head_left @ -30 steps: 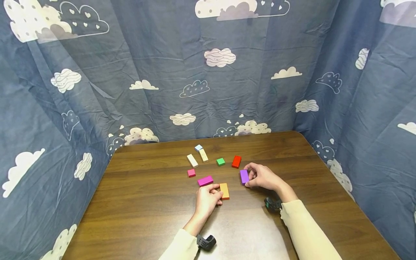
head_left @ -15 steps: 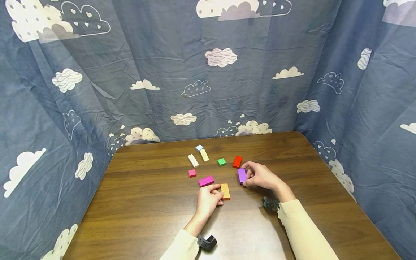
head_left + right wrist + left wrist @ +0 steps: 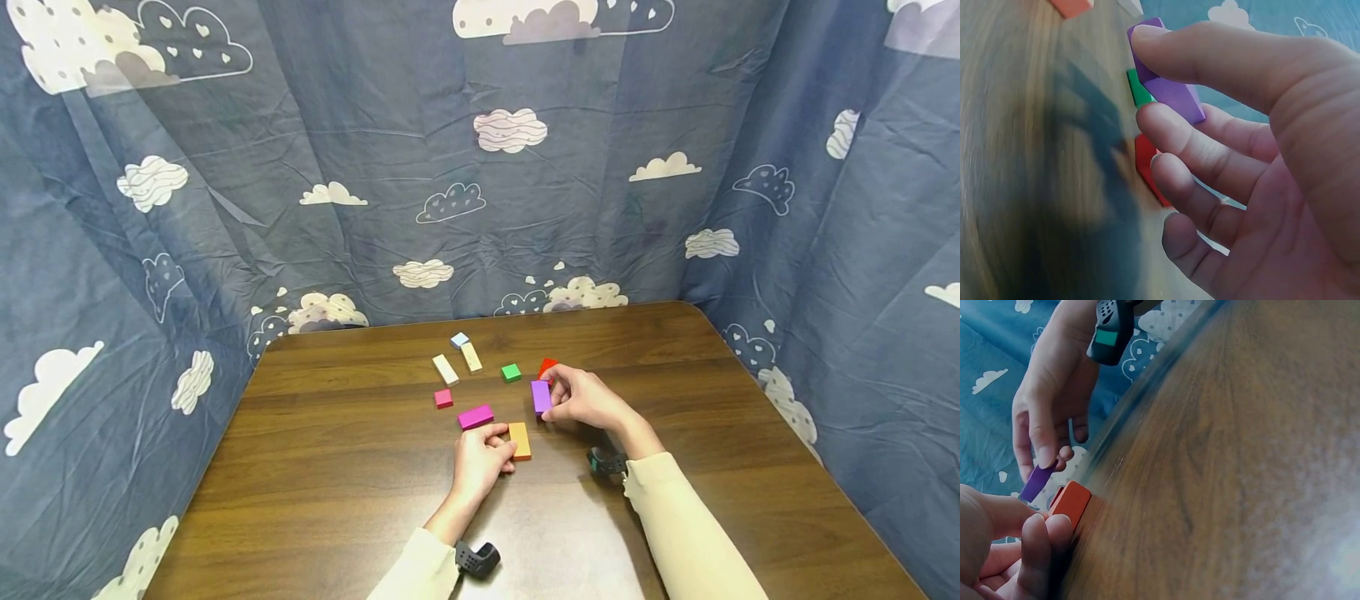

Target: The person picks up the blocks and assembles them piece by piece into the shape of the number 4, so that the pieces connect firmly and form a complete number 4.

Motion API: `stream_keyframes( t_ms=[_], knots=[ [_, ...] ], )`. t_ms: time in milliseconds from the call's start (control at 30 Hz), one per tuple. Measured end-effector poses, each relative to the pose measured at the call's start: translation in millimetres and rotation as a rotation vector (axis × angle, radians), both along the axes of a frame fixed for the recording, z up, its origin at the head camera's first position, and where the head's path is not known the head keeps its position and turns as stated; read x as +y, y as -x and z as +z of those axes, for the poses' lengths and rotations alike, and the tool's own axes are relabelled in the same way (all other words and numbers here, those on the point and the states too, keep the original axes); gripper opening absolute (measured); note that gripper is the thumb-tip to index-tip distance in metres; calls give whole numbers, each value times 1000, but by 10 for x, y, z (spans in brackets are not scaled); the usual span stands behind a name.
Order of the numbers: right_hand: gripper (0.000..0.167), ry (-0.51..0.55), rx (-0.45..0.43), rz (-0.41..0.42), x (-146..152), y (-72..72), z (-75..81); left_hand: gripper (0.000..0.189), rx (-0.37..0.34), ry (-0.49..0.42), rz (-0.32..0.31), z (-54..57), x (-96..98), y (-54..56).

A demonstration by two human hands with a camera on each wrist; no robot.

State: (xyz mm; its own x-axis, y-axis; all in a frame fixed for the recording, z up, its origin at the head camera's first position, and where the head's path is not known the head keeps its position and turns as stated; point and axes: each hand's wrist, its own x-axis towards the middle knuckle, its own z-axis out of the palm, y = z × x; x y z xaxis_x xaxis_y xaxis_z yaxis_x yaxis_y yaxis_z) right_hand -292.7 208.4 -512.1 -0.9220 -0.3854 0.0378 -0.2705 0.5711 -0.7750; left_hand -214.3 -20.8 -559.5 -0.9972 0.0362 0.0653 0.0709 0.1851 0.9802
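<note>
My right hand (image 3: 588, 400) pinches a purple block (image 3: 541, 398) between thumb and fingers. In the right wrist view the purple block (image 3: 1175, 97) is raised off the wood, with the hand's shadow on the table beneath. My left hand (image 3: 482, 461) holds the left side of an orange block (image 3: 519, 441), which lies on the table; the left wrist view shows thumb and fingertips at the orange block (image 3: 1071, 503). A red block (image 3: 547, 367) sits just behind my right fingers, partly covered by them. A magenta block (image 3: 476, 417) lies just beyond the left hand.
Farther back on the brown table (image 3: 337, 483) lie a green block (image 3: 511, 372), a pink block (image 3: 443, 398), a white block (image 3: 446, 370), a cream block (image 3: 471, 357) and a pale blue block (image 3: 460, 340). A blue cloud-print curtain (image 3: 360, 250) hangs behind the table.
The right hand has carried the purple block leftward, closer to the orange block, and its fingers now cover part of the red block. The left hand has stayed at the orange block.
</note>
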Motion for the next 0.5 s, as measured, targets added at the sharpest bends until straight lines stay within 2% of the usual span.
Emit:
stream_keyframes(
  t_ms=[200, 500],
  knots=[
    [60, 0, -3, 13, -130, 49, -6, 33, -4, -7, 11, -11, -4, 11],
    [58, -11, -6, 39, -249, 67, -78, 33, -26, -61, -13, -21, 23, -2]
  ],
)
